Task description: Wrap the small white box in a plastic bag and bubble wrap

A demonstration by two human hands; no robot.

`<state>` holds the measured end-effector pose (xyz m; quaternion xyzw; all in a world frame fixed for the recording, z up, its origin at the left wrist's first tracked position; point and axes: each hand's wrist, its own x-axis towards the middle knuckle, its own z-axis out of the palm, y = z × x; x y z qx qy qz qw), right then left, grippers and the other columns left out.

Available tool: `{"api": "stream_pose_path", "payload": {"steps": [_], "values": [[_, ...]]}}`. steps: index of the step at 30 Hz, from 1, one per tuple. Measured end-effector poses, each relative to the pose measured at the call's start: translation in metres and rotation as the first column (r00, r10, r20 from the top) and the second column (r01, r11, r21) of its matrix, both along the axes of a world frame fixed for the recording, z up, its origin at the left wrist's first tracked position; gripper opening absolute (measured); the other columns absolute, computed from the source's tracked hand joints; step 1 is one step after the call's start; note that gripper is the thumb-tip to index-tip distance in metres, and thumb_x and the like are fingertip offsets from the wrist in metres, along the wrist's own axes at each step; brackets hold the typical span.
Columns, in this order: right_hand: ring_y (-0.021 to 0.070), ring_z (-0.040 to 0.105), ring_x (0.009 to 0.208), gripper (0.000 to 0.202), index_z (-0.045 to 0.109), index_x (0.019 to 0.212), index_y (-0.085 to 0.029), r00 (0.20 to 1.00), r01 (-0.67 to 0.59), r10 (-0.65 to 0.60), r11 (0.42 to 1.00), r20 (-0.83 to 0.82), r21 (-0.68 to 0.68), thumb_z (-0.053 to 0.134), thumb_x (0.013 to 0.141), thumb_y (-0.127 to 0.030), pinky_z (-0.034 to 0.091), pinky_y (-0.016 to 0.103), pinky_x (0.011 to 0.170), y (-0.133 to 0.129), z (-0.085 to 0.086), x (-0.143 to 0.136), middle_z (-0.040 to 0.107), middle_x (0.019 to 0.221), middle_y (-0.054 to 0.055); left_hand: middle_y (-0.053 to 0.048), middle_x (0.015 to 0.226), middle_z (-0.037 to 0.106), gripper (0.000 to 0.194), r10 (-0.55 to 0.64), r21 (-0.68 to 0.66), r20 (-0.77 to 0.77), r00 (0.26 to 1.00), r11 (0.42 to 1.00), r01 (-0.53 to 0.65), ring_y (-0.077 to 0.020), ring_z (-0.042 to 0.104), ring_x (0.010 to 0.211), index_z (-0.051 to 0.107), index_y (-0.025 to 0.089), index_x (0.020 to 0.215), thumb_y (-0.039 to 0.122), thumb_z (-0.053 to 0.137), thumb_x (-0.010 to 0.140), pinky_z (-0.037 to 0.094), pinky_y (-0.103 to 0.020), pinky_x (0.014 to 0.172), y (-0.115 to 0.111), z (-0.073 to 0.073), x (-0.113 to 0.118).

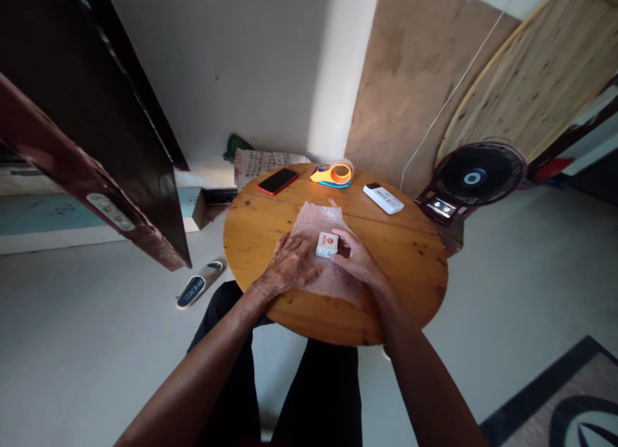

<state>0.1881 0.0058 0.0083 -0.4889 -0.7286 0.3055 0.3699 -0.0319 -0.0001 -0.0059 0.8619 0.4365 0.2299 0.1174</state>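
Note:
A sheet of bubble wrap [316, 218] lies spread over the middle of the round wooden table [415, 254]. On it sits a small white box [327, 244] with a red and orange print on top. My right hand [355, 257] grips the box from its right side, thumb at the near edge and fingers at the far edge. Just left of the box, my left hand [290, 263] rests flat on the bubble wrap, fingers spread, holding nothing.
Along the table's far side lie a red-edged phone [279, 181], an orange tape dispenser [334, 174] and a white power bank [383, 198]. A black fan [473, 176] stands at the right. One slipper [199, 285] is on the floor, left of the table.

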Motion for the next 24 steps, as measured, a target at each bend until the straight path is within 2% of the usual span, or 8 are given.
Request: {"api": "stream_pose_path", "payload": {"steps": [3, 7, 9, 11, 14, 17, 20, 24], "values": [[0.0245, 0.059, 0.11, 0.061, 0.05, 0.129, -0.022, 1.0, 0.002, -0.002, 1.0, -0.008, -0.013, 0.063, 0.069, -0.019, 0.045, 0.043, 0.099, 0.0, -0.001, 0.0, 0.059, 0.128, 0.009, -0.015, 0.141, 0.048, 0.071, 0.011, 0.014, 0.03, 0.999, 1.0, -0.012, -0.0301, 0.037, 0.137, 0.042, 0.016, 0.14, 0.051, 0.061, 0.081, 0.021, -0.051, 0.117, 0.0, -0.001, -0.001], [0.0248, 0.059, 0.11, 0.061, 0.051, 0.129, -0.022, 1.0, -0.006, 0.005, 1.0, -0.023, -0.025, 0.064, 0.07, -0.021, 0.047, 0.042, 0.097, 0.0, -0.002, 0.001, 0.058, 0.129, 0.01, -0.013, 0.134, 0.056, 0.058, 0.081, 0.062, 0.199, 0.977, 0.994, -0.095, -0.0273, 0.047, 0.129, 0.051, 0.016, 0.131, 0.047, 0.059, 0.083, 0.034, -0.047, 0.11, 0.002, -0.002, -0.003], [0.0241, 0.06, 0.108, 0.061, 0.051, 0.129, -0.022, 0.999, -0.014, 0.012, 0.999, -0.041, -0.034, 0.064, 0.07, -0.021, 0.047, 0.041, 0.096, 0.0, -0.001, 0.001, 0.059, 0.127, 0.009, -0.012, 0.126, 0.062, 0.049, 0.091, 0.088, 0.276, 0.957, 0.989, -0.119, -0.026, 0.052, 0.123, 0.057, 0.016, 0.124, 0.043, 0.058, 0.083, 0.04, -0.044, 0.105, 0.0, 0.001, -0.005], [0.0236, 0.061, 0.108, 0.061, 0.05, 0.13, -0.021, 0.998, -0.02, 0.017, 0.999, -0.054, -0.043, 0.064, 0.07, -0.021, 0.047, 0.04, 0.096, 0.0, -0.001, 0.001, 0.059, 0.127, 0.009, -0.01, 0.122, 0.065, 0.041, 0.062, 0.109, 0.29, 0.955, 0.989, -0.098, -0.0258, 0.054, 0.121, 0.062, 0.018, 0.117, 0.041, 0.059, 0.083, 0.042, -0.044, 0.103, -0.007, 0.007, -0.009], [0.0235, 0.06, 0.109, 0.061, 0.05, 0.13, -0.021, 0.998, -0.022, 0.019, 0.999, -0.053, -0.04, 0.064, 0.07, -0.021, 0.047, 0.041, 0.097, 0.001, -0.001, 0.001, 0.059, 0.128, 0.009, -0.007, 0.122, 0.065, 0.039, -0.016, 0.151, 0.197, 0.98, 0.989, -0.014, -0.0264, 0.048, 0.129, 0.063, 0.021, 0.115, 0.039, 0.063, 0.081, 0.031, -0.049, 0.112, -0.028, 0.018, -0.017], [0.0241, 0.058, 0.112, 0.06, 0.051, 0.128, -0.023, 1.0, -0.019, 0.019, 1.0, -0.02, 0.003, 0.065, 0.07, -0.02, 0.044, 0.042, 0.1, 0.001, -0.002, 0.001, 0.059, 0.128, 0.008, -0.006, 0.123, 0.064, 0.038, -0.074, 0.123, 0.04, 0.996, 0.99, 0.068, -0.0278, 0.044, 0.132, 0.064, 0.022, 0.114, 0.036, 0.066, 0.078, 0.02, -0.052, 0.117, -0.049, 0.023, -0.025], [0.0247, 0.058, 0.113, 0.06, 0.051, 0.13, -0.021, 1.0, -0.02, 0.02, 1.0, -0.01, 0.008, 0.064, 0.071, -0.02, 0.044, 0.042, 0.1, 0.001, -0.003, 0.002, 0.058, 0.129, 0.009, -0.005, 0.12, 0.066, 0.027, -0.078, 0.09, -0.041, 0.996, 0.993, 0.082, -0.0274, 0.047, 0.129, 0.065, 0.024, 0.106, 0.03, 0.064, 0.08, 0.018, -0.054, 0.117, -0.059, 0.021, -0.026], [0.0253, 0.057, 0.116, 0.063, 0.049, 0.132, -0.02, 0.999, -0.032, 0.032, 0.999, 0.002, -0.003, 0.064, 0.071, -0.02, 0.043, 0.043, 0.102, 0.001, -0.003, 0.004, 0.057, 0.132, 0.01, -0.002, 0.107, 0.069, 0.014, -0.06, 0.112, -0.079, 0.995, 0.991, 0.069, -0.0219, 0.057, 0.116, 0.066, 0.024, 0.094, 0.02, 0.054, 0.086, 0.021, -0.051, 0.116, -0.059, 0.018, -0.019]]}}
